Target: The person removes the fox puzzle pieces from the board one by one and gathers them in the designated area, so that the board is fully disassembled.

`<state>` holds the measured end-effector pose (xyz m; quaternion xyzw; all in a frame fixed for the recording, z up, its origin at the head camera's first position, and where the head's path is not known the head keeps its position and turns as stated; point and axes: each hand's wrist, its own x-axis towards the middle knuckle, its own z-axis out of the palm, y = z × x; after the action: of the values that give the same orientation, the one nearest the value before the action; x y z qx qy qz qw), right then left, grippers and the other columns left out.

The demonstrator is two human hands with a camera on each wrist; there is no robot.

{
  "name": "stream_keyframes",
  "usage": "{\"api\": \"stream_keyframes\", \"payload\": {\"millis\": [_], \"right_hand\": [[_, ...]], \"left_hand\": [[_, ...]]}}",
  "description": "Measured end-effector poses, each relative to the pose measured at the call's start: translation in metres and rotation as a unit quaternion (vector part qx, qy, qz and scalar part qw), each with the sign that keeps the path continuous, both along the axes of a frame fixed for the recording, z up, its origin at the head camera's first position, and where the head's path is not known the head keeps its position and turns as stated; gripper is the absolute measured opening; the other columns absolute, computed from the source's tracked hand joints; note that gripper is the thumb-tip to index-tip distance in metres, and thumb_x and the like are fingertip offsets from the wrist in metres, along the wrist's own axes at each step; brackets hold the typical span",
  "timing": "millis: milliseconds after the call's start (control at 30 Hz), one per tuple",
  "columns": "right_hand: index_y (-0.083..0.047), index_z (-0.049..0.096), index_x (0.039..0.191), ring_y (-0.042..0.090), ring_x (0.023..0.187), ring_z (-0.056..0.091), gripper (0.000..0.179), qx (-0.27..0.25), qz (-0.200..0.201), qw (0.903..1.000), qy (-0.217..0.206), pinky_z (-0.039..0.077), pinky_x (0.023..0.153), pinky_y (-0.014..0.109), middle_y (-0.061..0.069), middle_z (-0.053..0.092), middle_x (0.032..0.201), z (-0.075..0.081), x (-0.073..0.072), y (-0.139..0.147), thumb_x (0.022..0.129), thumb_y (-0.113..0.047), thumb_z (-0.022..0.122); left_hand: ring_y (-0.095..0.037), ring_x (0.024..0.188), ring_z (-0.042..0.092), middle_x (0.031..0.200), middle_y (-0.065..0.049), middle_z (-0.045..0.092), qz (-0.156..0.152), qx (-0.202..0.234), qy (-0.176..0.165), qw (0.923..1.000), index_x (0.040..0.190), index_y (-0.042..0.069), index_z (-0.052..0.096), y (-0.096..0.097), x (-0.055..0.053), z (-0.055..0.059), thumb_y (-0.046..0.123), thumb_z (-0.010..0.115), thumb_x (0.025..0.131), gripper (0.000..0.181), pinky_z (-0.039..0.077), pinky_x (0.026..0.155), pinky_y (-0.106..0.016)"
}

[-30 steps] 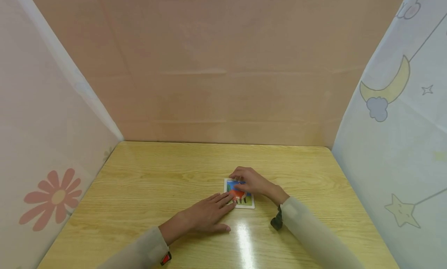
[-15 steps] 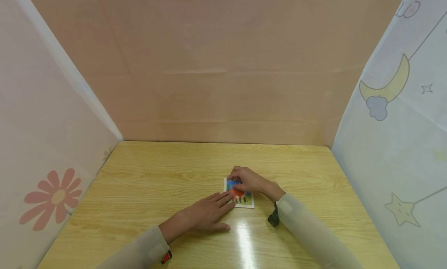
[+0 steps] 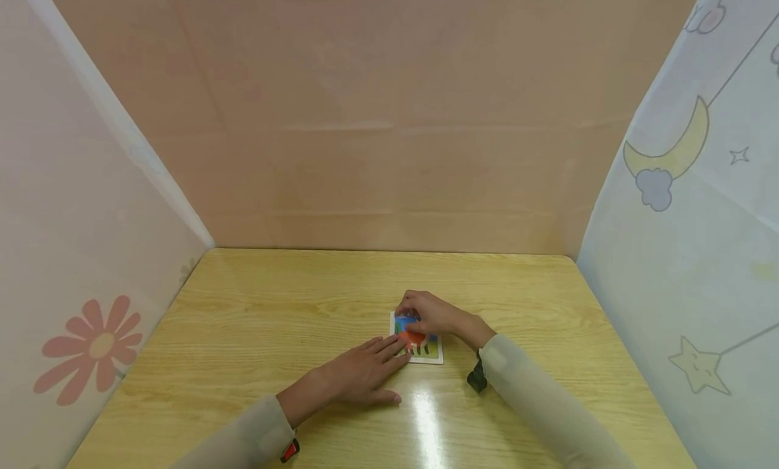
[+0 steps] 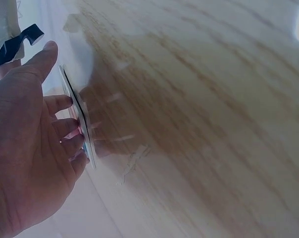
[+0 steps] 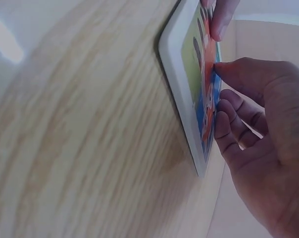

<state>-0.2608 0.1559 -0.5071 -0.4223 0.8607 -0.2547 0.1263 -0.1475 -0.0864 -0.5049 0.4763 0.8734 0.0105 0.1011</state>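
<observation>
One left hand (image 3: 362,373) outstretched, right hand (image 3: 436,314) curled, on picture board (image 3: 431,361).

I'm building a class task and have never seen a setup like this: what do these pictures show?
There's no machine, just a person's two bare hands. The wide picture looks down from the head; the two closer ones are taken from the left and right wrists. On the wood-grain table lies a white-bordered animal picture board. The left hand rests on its left side. The right hand touches its far part with curled fingers; whether anything is gripped isn't clear.
</observation>
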Motion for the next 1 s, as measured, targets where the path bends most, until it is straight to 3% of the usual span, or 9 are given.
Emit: {"api": "stream_keyframes", "payload": {"millis": [1000], "right_hand": [[-0.005,0.075,0.124,0.014,0.093,0.059,0.029,0.028,0.035,0.9986,0.028,0.053,0.083,0.026,0.004,0.066,0.113,0.0052,-0.0024,-0.003,0.095,-0.007,0.077]], "left_hand": [[-0.027,0.163,0.02,0.177,-0.011,0.019,-0.003,-0.004,-0.002,1.0,0.169,0.014,0.029,-0.0001,-0.0027,-0.0005,0.063,0.039,0.109,0.078,0.025,0.131,-0.046]]}}
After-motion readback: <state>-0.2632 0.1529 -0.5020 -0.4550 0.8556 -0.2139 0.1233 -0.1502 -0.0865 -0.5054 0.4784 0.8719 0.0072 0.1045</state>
